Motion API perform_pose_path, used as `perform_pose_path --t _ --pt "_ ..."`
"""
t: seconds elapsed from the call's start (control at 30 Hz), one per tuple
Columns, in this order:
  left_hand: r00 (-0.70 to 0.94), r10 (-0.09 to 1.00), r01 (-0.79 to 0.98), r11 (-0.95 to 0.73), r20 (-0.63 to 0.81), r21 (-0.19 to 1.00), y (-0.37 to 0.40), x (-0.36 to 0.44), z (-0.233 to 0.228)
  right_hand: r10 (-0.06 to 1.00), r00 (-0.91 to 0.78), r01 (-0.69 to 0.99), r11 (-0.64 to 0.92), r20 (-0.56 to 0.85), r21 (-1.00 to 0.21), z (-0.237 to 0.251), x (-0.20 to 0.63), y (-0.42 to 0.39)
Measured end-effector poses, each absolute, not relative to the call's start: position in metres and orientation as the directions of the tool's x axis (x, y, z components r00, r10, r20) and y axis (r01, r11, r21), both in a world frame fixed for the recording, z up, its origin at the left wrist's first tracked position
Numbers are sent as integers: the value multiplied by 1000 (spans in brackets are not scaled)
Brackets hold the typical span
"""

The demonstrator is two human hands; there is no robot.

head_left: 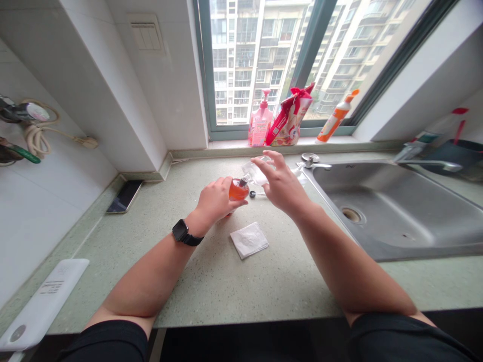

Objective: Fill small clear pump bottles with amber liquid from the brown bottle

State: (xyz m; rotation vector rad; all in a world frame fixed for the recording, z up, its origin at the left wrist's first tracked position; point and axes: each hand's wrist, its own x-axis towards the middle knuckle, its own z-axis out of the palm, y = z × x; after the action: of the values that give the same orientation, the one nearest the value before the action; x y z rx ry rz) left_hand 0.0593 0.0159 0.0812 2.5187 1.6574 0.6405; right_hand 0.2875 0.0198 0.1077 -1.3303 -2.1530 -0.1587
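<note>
My left hand (217,200) is closed around a small bottle of orange-red liquid (239,190), which tilts to the right. Its neck meets the left end of a clear plastic bottle (256,173). From the right, my right hand (281,183) grips that clear bottle, fingers above it and thumb below; part of the bottle is hidden behind the hand. Just under the two bottles lies a small black cap (252,194) with a thin pale stem. A folded white tissue (249,240) lies on the counter nearer to me.
A steel sink (400,201) with a tap (315,165) is on the right. On the windowsill stand a pink pump bottle (260,123), a red bag (290,118) and an orange-white bottle (334,120). A phone (125,196) and a white flat device (47,301) lie left.
</note>
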Motion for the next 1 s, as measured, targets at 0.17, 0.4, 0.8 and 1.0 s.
perform_pose_path --t 0.17,0.4,0.8,1.0 --pt "335 893 868 -417 302 269 15 59 82 776 -334 840 503 535 -205 110 288 18" --pt "338 891 865 -421 302 274 15 59 82 769 -362 823 529 526 -207 113 290 16" --pt "333 895 864 -416 296 283 16 59 83 782 -330 842 497 528 -211 115 289 12" --pt "326 898 865 -409 294 289 15 59 83 789 -312 859 473 529 -198 118 284 9"
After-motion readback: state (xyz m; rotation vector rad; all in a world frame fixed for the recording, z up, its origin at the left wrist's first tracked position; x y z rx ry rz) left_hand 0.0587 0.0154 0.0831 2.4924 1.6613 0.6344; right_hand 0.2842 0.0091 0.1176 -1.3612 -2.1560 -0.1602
